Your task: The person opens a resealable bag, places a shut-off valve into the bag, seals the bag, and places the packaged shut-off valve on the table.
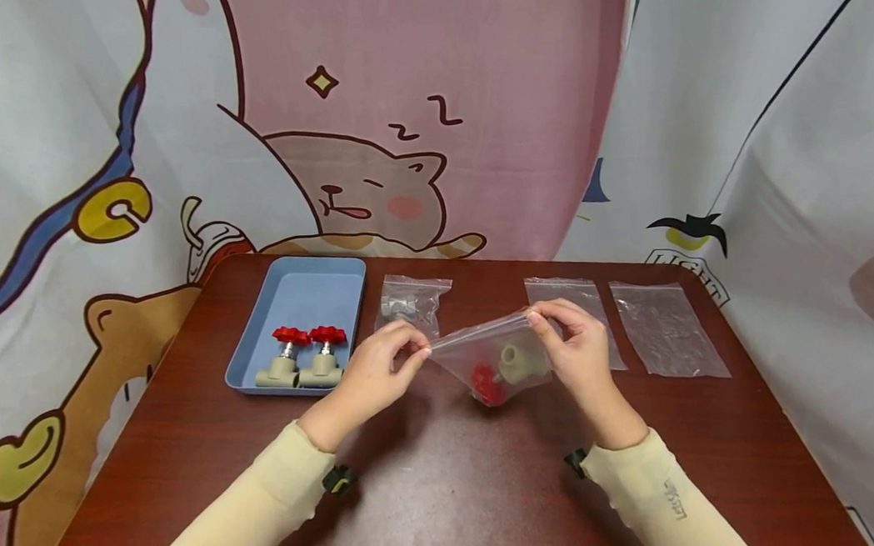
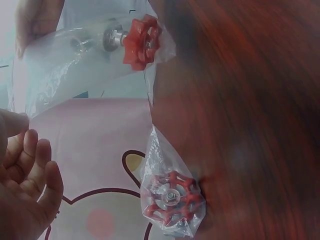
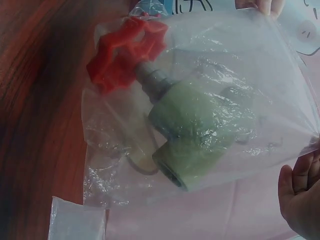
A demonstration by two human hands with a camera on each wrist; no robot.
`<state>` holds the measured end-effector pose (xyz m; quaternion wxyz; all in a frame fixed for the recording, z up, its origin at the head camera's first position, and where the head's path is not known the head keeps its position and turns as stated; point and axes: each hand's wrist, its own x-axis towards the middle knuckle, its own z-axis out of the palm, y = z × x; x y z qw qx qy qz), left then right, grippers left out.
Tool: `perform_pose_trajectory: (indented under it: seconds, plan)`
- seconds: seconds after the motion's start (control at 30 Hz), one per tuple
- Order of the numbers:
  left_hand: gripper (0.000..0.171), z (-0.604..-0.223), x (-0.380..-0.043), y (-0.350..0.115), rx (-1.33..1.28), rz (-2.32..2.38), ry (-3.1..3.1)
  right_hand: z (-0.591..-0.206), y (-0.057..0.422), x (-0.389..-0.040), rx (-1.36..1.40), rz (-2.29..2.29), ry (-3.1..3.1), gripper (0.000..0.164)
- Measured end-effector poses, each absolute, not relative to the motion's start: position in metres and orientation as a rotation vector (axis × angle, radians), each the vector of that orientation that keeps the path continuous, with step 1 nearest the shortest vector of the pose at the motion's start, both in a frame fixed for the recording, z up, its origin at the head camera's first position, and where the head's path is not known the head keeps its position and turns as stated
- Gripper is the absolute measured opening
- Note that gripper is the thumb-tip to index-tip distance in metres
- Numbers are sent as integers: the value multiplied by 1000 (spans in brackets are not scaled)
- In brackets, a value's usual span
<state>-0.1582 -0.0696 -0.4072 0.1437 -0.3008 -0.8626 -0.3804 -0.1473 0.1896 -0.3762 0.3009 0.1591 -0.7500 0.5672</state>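
Note:
A clear zip bag point(image 1: 460, 351) hangs above the middle of the table, its zip edge stretched between both hands. My left hand point(image 1: 371, 373) pinches the left end of that edge between thumb and fingers. At the other end, my right hand point(image 1: 580, 349) pinches it the same way. Inside the bag lies a valve with a red handwheel point(image 1: 486, 385), a metal stem point(image 3: 154, 81) and a beige-green pipe body point(image 3: 192, 132). The wheel sits in the bag's lower corner. In the left wrist view, the valve's body shows only hazily through the plastic.
At the left, a blue tray point(image 1: 310, 293) holds two valves point(image 1: 320, 359) with red handwheels. Behind my left hand stands another bag point(image 1: 412, 304) with a red-wheeled valve inside. Two flat clear bags point(image 1: 669, 330) lie at the right. A printed curtain point(image 1: 519, 134) hangs behind the table.

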Motion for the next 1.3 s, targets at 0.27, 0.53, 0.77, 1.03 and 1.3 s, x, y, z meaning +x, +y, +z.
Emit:
perform_pose_trajectory:
  seconds: [0.27, 0.53, 0.77, 1.03, 1.3]
  plan:
    - [6, -410, -162, -76, -755, -1192, -2479, -357, 179, -137, 491, 1484, -2076, 4]
    - [19, -413, -165, -96, -607, -1265, -2510, -354, 175, -137, 543, 1413, -2111, 4]
    - [37, -419, -174, -156, -317, -1107, -2545, -357, 178, -143, 507, 1387, -2094, 6]
    - [49, -436, -179, -240, -17, -982, -2642, -361, 183, -149, 408, 1414, -2106, 7]
    - [48, -464, -183, -282, 295, -1244, -2787, -379, 185, -167, 327, 1731, -1998, 12]
